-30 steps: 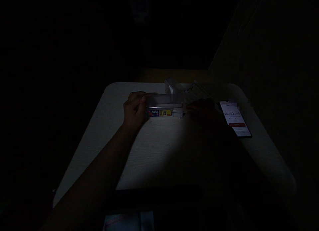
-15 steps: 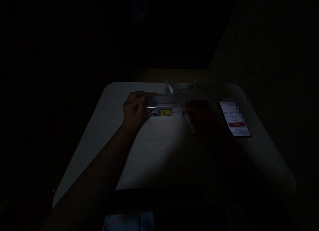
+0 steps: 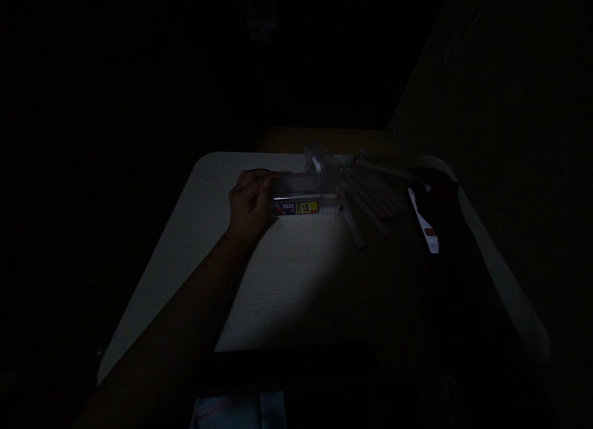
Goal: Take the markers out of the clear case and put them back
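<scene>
My left hand (image 3: 250, 204) is wrapped round the left end of a clear plastic case (image 3: 296, 185), which lies on its side on the table. A label in yellow, blue and red runs along its near face, and a clear flap (image 3: 319, 157) stands up at its right end. Several pale marker pens (image 3: 375, 197) lie fanned out beside that end. My right hand (image 3: 435, 194), very dark, is over the phone (image 3: 422, 222) and covers much of it. Its fingertips meet the right end of one marker pen (image 3: 386, 168) and appear closed on it.
The white table (image 3: 185, 231) has rounded corners, and its right part lies in shadow. Pale blue cloth (image 3: 238, 413) shows at the bottom edge. A dark strip (image 3: 296, 358) runs along the table's near side. Surroundings are almost black.
My right hand has moved right, from the case's right end to over the phone, uncovering the marker pens. My left hand and the case have stayed in place.
</scene>
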Demonstrator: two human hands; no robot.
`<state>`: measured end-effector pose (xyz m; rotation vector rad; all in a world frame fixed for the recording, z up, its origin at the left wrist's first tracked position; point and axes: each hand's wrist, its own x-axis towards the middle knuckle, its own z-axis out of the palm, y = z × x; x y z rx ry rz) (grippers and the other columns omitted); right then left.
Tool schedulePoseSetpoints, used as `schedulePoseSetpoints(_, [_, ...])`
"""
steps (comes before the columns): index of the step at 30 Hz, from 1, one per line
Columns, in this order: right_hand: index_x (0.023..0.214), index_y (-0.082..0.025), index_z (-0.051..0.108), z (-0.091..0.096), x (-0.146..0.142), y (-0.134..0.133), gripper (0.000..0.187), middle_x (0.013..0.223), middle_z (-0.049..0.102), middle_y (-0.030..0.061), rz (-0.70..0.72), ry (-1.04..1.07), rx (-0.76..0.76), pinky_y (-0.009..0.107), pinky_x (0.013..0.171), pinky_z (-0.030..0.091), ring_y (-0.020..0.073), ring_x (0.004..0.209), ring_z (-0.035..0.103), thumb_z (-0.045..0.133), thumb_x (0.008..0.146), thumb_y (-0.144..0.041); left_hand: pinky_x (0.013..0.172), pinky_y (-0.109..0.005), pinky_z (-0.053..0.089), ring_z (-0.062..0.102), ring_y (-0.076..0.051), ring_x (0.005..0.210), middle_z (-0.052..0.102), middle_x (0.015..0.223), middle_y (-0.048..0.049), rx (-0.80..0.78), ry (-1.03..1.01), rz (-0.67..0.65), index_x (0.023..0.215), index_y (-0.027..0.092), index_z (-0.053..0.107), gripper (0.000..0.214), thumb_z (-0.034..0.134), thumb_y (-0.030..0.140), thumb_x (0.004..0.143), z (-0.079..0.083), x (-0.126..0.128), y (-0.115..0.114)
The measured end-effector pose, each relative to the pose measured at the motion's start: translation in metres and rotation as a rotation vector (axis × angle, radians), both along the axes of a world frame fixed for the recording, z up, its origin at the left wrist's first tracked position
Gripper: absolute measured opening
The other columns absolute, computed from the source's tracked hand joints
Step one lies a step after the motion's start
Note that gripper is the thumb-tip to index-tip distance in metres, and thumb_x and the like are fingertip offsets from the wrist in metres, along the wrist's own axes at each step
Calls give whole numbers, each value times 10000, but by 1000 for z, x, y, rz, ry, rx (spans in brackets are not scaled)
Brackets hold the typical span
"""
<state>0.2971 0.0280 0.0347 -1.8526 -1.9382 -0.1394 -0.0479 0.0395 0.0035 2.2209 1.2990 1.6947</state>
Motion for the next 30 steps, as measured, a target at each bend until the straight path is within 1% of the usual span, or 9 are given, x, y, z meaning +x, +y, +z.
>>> schedulePoseSetpoints(3, [1114,-185,602,-1,-15,2,380,1104,628,108,-121,-6,-35,422,869,395,243,1014,562,322,890,-311,819,-301,469,584,-137,913,637,940,-28,13,0,-11,958,218,665,280,410,319,900,-1,-1,0])
schedulePoseSetpoints(7, [1068,-153,617,2,-40,3,359,1047,620,159,-234,-209,-172,501,828,371,325,1009,537,348,871,-288,812,-298,468,583,-134,908,637,933,-24,-1,10,-1,948,220,665,292,397,329,905,0,-1,0])
schedulePoseSetpoints(10, [981,-124,636,2,-51,2,328,1000,602,186,-229,-286,-192,499,783,373,339,964,532,376,847,-272,810,-301,470,580,-135,906,635,934,-29,-24,20,21,946,212,663,320,382,361,907,2,0,-1])
schedulePoseSetpoints(14, [936,-87,637,-2,-57,0,341,968,576,216,-230,-351,-155,489,732,374,355,939,519,354,830,-244,813,-307,472,581,-137,906,636,936,-34,-27,22,24,946,205,661,328,380,371,907,2,0,-2])
schedulePoseSetpoints(19, [884,-94,640,-5,-58,-1,298,942,570,207,-208,-330,-114,459,720,362,338,917,514,401,814,-258,827,-311,469,583,-137,915,639,931,-30,-7,21,9,941,209,663,313,385,349,908,2,0,-1])
schedulePoseSetpoints(22, [923,-135,639,1,-63,-8,295,981,584,172,-105,-292,-59,448,755,351,322,944,507,415,829,-302,824,-312,466,582,-138,914,636,928,-30,6,11,0,944,212,664,301,395,342,905,2,1,-1])
schedulePoseSetpoints(25, [1010,-167,622,7,-75,-15,306,1041,606,133,110,-241,-10,412,806,339,273,972,513,390,867,-304,815,-307,463,581,-134,904,635,925,-24,10,2,-6,943,221,664,288,402,335,904,2,1,-1])
schedulePoseSetpoints(28, [1060,-164,605,4,-91,-18,325,1102,609,113,353,-205,-51,380,851,325,237,1017,512,336,897,-246,823,-307,459,581,-130,900,643,922,-15,20,15,-12,947,230,662,286,395,326,909,4,2,-2])
schedulePoseSetpoints(30, [1052,-131,606,-2,-98,-16,325,1088,612,129,428,-221,-109,374,867,319,236,1017,513,336,885,-202,834,-311,457,582,-130,900,646,923,-15,24,22,-10,946,228,662,286,395,325,910,4,2,-2])
